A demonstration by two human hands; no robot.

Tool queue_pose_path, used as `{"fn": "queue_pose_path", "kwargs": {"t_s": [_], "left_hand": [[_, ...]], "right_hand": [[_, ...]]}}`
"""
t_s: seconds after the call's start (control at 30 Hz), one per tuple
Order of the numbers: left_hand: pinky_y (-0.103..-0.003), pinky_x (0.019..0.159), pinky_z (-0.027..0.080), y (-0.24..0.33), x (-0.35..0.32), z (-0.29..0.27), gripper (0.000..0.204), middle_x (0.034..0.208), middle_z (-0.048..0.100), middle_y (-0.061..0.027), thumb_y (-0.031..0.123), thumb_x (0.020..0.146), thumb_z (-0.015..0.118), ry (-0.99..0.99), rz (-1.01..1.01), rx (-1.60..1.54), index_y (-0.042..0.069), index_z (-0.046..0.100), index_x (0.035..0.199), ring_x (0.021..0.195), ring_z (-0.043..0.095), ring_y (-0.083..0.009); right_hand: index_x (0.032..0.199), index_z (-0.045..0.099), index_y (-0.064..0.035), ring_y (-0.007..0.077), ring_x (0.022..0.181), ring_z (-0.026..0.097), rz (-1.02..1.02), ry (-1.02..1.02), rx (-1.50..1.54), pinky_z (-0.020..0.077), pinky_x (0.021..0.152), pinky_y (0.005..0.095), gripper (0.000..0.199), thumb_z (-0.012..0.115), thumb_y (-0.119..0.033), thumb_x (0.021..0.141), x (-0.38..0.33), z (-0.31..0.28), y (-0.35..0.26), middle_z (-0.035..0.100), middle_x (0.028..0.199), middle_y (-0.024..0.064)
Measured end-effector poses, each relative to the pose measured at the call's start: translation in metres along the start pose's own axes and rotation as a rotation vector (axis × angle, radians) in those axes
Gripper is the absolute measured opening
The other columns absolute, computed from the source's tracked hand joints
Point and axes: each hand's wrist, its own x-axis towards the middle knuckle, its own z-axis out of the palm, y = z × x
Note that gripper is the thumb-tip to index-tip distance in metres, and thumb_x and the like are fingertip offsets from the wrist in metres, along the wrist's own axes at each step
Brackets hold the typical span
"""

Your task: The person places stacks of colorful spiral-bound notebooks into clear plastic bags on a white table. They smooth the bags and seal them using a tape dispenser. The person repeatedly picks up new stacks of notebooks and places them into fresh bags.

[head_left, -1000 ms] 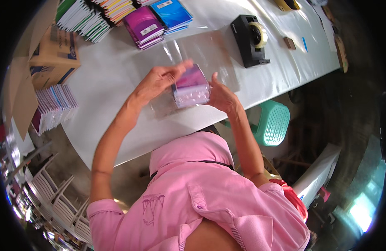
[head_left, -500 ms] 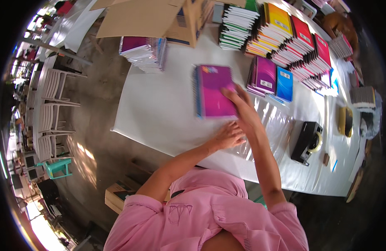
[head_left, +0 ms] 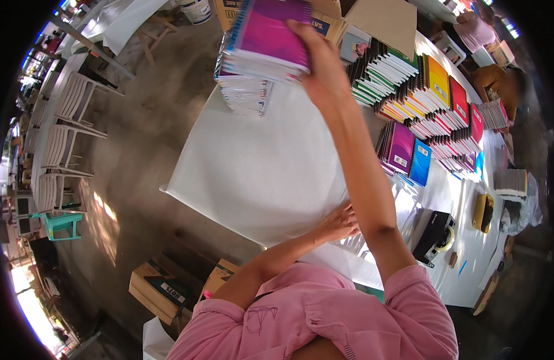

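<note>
My right hand (head_left: 325, 66) grips a purple-and-magenta spiral notebook (head_left: 271, 33) by its right side, thumb on the cover. The notebook is over a stack of shrink-wrapped notebooks (head_left: 244, 99) at the table's far left corner; whether it touches the stack is hard to tell. Low on the table near my body, my left hand (head_left: 340, 223) lies with its fingers stretched out by clear plastic sheeting, partly hidden behind my right forearm. To the right is a small pile of purple notebooks (head_left: 403, 144), with a blue notebook (head_left: 421, 162) beside it.
Tall stacks of green-edged (head_left: 385, 72), yellow (head_left: 437, 78) and red notebooks (head_left: 458, 102) fill the back right. A black tape dispenser (head_left: 431, 237) stands at the right of the white table (head_left: 259, 180). Open cardboard boxes (head_left: 382, 24) are behind. Another person (head_left: 499, 84) is at far right.
My right hand has carried the purple notebook away from me and leftward, from mid-table to over the wrapped stack. My left hand stays low on the table. The view has shifted.
</note>
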Motion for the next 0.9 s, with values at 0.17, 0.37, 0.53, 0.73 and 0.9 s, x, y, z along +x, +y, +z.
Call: {"fn": "queue_pose_path", "kwargs": {"t_s": [0.17, 0.37, 0.53, 0.73, 0.9], "left_hand": [[-0.044, 0.108, 0.035, -0.007, -0.015, 0.020, 0.049, 0.129, 0.055, -0.0079, 0.026, 0.078, 0.070, 0.114, 0.004, -0.005, 0.010, 0.057, 0.123, 0.123, 0.049, -0.0251], [-0.046, 0.105, 0.037, -0.001, -0.004, 0.016, 0.056, 0.130, 0.053, -0.0104, 0.020, 0.077, 0.071, 0.283, -0.081, -0.331, 0.009, 0.053, 0.128, 0.123, 0.048, -0.0306], [-0.046, 0.108, 0.033, -0.005, 0.004, 0.014, 0.059, 0.132, 0.052, -0.0105, 0.027, 0.075, 0.073, -0.066, 0.006, -0.042, 0.009, 0.055, 0.128, 0.131, 0.040, -0.0312], [-0.059, 0.109, 0.024, 0.015, 0.021, 0.015, 0.059, 0.143, 0.045, -0.0055, 0.032, 0.077, 0.074, -0.287, -0.022, 0.048, 0.014, 0.056, 0.130, 0.138, 0.032, -0.0277], [-0.061, 0.109, 0.023, 0.025, 0.010, 0.023, 0.068, 0.147, 0.042, -0.0032, 0.034, 0.075, 0.075, -0.287, -0.020, 0.120, 0.016, 0.051, 0.136, 0.140, 0.030, -0.0292]], "right_hand": [[0.110, 0.066, -0.0068, 0.0125, 0.103, 0.059, -0.312, -0.003, -0.703, 0.0480, 0.087, 0.0294, 0.036, 0.069, -0.033, 0.086, 0.037, 0.018, 0.071, 0.067, 0.109, 0.0022], [0.102, 0.068, -0.0032, 0.0174, 0.089, 0.064, -0.671, -0.126, -0.855, 0.0513, 0.078, 0.0291, 0.023, 0.065, -0.024, 0.092, 0.021, -0.022, 0.053, 0.068, 0.098, 0.0059], [0.099, 0.065, 0.0013, 0.0201, 0.080, 0.063, -0.326, -0.082, -1.049, 0.0499, 0.073, 0.0298, 0.012, 0.063, -0.005, 0.089, -0.090, -0.117, 0.004, 0.064, 0.091, 0.0092], [0.094, 0.063, -0.0026, 0.0292, 0.083, 0.059, -0.166, 0.581, -1.466, 0.0473, 0.072, 0.0369, 0.016, 0.064, 0.005, 0.080, -0.306, -0.325, -0.044, 0.061, 0.090, 0.0131], [0.114, 0.059, -0.0108, 0.0272, 0.111, 0.053, 0.031, 0.491, -1.807, 0.0382, 0.092, 0.0422, 0.038, 0.071, -0.010, 0.078, -0.394, -0.373, -0.040, 0.058, 0.121, 0.0053]]}}
